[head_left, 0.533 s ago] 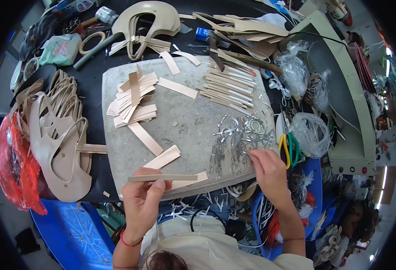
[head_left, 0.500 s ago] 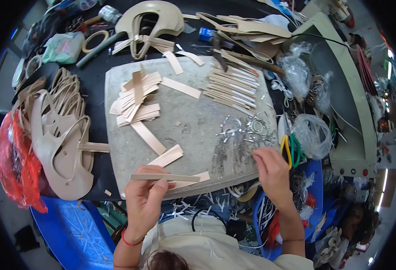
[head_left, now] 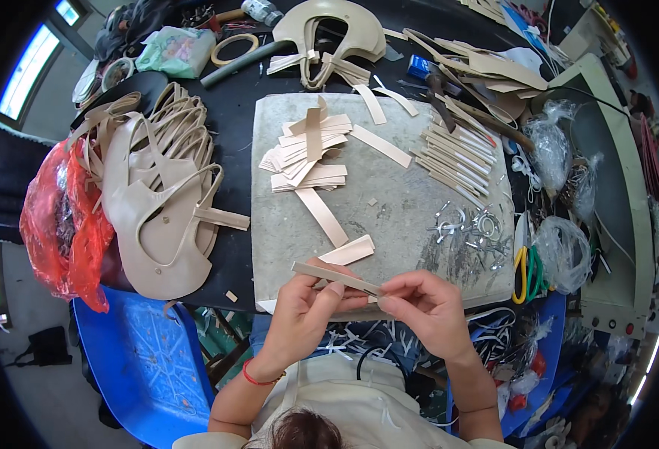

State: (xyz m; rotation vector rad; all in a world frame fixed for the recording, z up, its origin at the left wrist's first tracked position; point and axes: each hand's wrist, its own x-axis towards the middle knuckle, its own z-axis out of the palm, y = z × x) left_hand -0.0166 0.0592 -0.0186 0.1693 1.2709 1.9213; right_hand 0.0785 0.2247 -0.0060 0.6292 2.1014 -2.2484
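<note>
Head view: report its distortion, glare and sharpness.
Head view: pale machine housing bows near the right rim, corners black; head view: upper-left window blown out; head view: glints on the red plastic bag; head view: left hand and right hand fairly sharp.

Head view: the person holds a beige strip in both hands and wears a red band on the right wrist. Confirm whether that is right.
Not quite: the head view shows the red band on the left wrist. The left hand and right hand do hold the beige strip.
</note>
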